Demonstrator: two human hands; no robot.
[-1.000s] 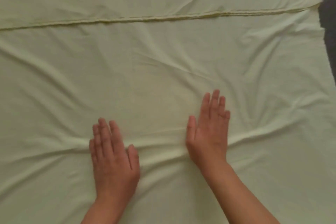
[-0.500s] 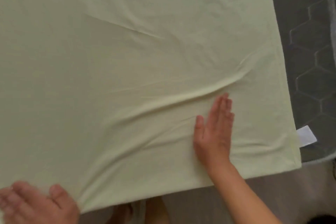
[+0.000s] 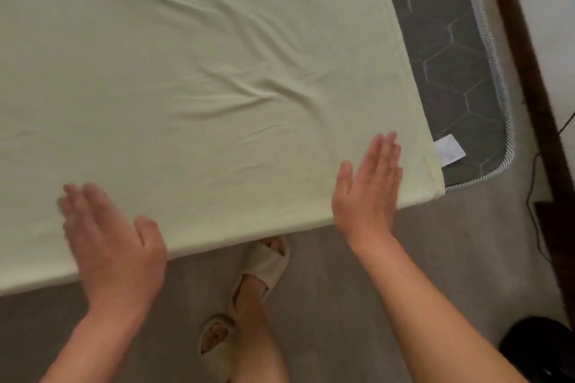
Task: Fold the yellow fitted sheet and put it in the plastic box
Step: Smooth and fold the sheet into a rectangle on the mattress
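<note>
The pale yellow fitted sheet (image 3: 193,78) lies spread flat over the bed and fills most of the view, with soft creases near its middle. Its near edge runs along the bed's front edge. My left hand (image 3: 109,233) is flat and blurred at that near edge, fingers apart, holding nothing. My right hand (image 3: 368,190) lies flat with fingers together near the sheet's near right corner. A white label (image 3: 449,148) sticks out beside that corner. No plastic box is in view.
A dark grey mattress (image 3: 451,50) with a hexagon pattern shows to the right of the sheet. Beyond it runs a dark wooden frame (image 3: 535,96). My feet in beige slippers (image 3: 264,264) stand on the grey floor (image 3: 435,258). A black object (image 3: 538,348) sits at bottom right.
The view has shifted towards the sheet's near right corner. Both hands slid back from the middle of the sheet to its near edge; the left hand is still moving.
</note>
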